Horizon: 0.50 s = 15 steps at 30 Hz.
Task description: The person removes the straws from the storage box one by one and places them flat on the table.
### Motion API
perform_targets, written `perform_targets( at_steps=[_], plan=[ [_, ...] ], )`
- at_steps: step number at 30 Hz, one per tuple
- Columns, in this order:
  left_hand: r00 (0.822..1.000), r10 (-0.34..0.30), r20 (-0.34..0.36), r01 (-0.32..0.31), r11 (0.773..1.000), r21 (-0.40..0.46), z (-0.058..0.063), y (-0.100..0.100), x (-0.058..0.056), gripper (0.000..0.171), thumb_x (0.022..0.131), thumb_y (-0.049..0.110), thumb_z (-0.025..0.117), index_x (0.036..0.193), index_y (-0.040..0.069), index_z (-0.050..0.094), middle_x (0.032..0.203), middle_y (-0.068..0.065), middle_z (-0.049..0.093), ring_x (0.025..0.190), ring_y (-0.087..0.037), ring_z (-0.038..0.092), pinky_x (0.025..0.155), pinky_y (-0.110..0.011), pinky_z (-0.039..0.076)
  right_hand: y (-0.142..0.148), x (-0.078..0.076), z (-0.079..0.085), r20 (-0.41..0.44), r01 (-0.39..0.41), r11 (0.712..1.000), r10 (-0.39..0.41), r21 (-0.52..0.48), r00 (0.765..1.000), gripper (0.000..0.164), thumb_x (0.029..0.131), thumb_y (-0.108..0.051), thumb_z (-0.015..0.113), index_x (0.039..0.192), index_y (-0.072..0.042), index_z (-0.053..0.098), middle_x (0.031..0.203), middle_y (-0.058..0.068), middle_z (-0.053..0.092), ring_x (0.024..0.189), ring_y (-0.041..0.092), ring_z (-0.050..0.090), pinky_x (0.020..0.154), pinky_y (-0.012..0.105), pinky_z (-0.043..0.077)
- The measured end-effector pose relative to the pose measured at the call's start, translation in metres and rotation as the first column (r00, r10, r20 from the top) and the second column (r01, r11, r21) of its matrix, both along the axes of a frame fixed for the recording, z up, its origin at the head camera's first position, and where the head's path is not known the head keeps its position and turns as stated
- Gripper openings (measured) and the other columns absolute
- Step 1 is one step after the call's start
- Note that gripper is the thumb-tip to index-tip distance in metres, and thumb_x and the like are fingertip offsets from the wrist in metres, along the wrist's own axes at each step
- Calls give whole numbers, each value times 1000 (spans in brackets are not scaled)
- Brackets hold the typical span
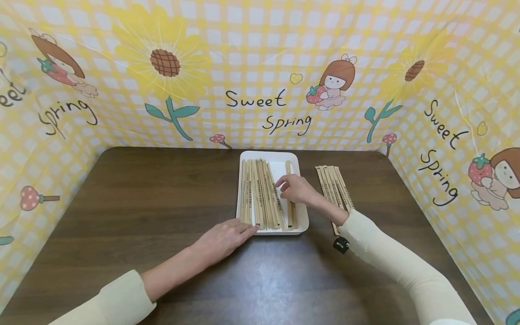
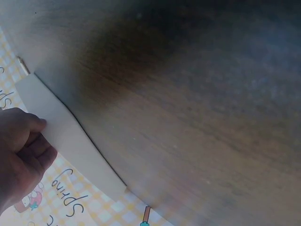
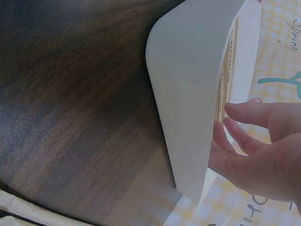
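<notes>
A white tray [image 1: 304,222] holds a row of long, thin paper-sleeved chopsticks [image 1: 256,194] on its left side. A few more lie along its right wall. My left hand [image 1: 223,239] is at the tray's front left corner. In the left wrist view its thumb lies against the outer wall, with the curled fingers at the rim. Over the tray's right part is my right hand [image 1: 295,188], its fingers loosely bent. Nothing shows between its thumb and fingers in the right wrist view, where they hover beside printed sleeves [image 3: 228,61].
Another bundle of paper-sleeved chopsticks [image 1: 335,180] lies on the brown table [image 1: 162,189] right of the tray, partly behind my right forearm. A small black device [image 1: 341,244] is at my right wrist. A yellow checked cloth [image 1: 252,54] walls in the table's back and sides.
</notes>
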<state>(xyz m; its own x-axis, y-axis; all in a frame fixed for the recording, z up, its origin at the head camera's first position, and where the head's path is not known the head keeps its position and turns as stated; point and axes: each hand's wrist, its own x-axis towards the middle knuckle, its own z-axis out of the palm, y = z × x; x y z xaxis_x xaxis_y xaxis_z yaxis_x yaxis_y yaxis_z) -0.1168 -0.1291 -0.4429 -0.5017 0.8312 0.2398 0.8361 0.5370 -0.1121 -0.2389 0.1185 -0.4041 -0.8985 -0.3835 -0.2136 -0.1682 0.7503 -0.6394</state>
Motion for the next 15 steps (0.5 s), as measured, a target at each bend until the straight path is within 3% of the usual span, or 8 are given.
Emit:
perform_targets(
  at_steps=[7, 15],
  plan=[
    [1000, -12, -8, 13, 1000, 24, 0, 0, 1, 42, 90, 0, 67, 131, 0, 62, 116, -11, 70, 106, -25, 66, 97, -37, 52, -4, -1, 2, -47, -48, 998, 50, 31, 998, 31, 86, 0, 66, 117, -3, 69, 107, 15, 69, 99, 28, 64, 76, 35, 54],
    [1000, 5, -21, -4, 1000, 21, 0, 0, 1, 43, 89, -1, 68, 131, 1, 63, 116, -10, 70, 107, -25, 65, 97, -37, 51, -7, -1, -1, -36, -32, 999, 33, 18, 999, 30, 89, -1, 66, 119, -4, 68, 108, 15, 66, 93, 26, 62, 70, 32, 53]
  ],
)
